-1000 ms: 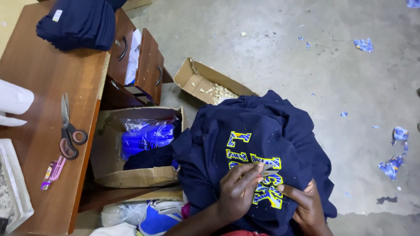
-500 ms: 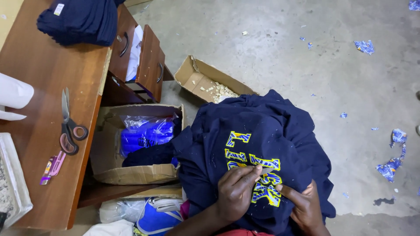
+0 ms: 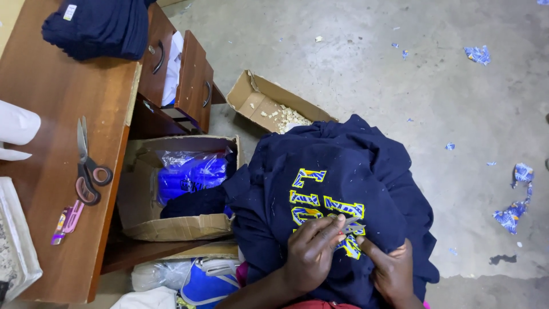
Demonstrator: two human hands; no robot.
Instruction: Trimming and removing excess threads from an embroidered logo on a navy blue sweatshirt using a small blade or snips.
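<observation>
Down at six o'clock the navy sweatshirt point(image 3: 343, 189) lay bunched over the person's lap, its yellow-and-blue appliqué letters point(image 3: 320, 206) facing up. The left hand point(image 3: 311, 252) sat right on the lettering, fingers pinched together on a thin pale sliver point(image 3: 349, 220) at the edge of a letter, too small to identify. The right hand point(image 3: 392, 272) was just beside it at five o'clock, thumb and fingers curled into the fabric, grasping a fold of the sweatshirt below the letters. Over at nine o'clock, the wooden desk point(image 3: 51, 143) carried scissors point(image 3: 86, 166) with brown-and-pink handles and a small pink tool point(image 3: 67, 220) just below them. A folded navy pile point(image 3: 100, 26) sat at eleven o'clock on the desk corner. Between desk and lap, an open cardboard box point(image 3: 177, 226) held a blue plastic bag point(image 3: 191, 171). At twelve o'clock, a second flat box point(image 3: 251, 97) held pale scraps on the concrete floor point(image 3: 400, 103), with blue fabric bits point(image 3: 512, 212) scattered at three o'clock.
</observation>
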